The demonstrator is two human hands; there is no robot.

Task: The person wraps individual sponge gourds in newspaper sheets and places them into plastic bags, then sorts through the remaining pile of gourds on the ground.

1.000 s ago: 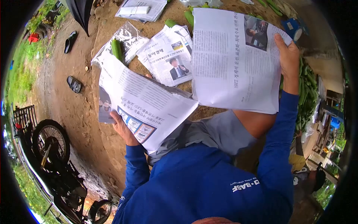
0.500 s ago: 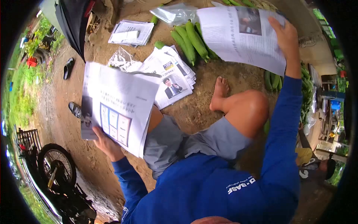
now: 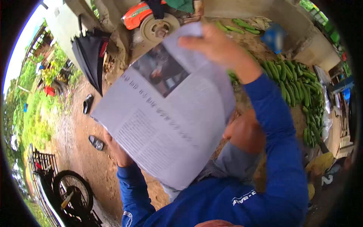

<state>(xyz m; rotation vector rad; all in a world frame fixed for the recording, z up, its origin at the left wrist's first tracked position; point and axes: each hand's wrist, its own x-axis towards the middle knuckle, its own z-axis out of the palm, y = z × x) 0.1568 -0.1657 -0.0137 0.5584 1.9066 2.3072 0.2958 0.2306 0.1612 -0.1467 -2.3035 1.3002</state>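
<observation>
Here, right hand [image 3: 215,47] at top centre and left hand [image 3: 116,150] at lower left grip a raised newspaper sheet [image 3: 170,125], seemingly mid-spread; lowering it probably calls for both holds.

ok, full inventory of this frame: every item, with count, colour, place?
newspaper sheet: one, grey-white with print and a photo, held up in front of the person
green produce: many, green, piled on the ground at right
umbrella: one, black, folded, upper left
sandals: two, dark, apart on the dirt at left
motorbike: one, black, lower left
blue object: one, blurred, top right
disc: one, pale, top centre
knee: one, bare, above grey shorts
right hand: blue sleeve, grip on the sheet's top
left hand: blue sleeve, grip on the sheet's lower left edge
</observation>
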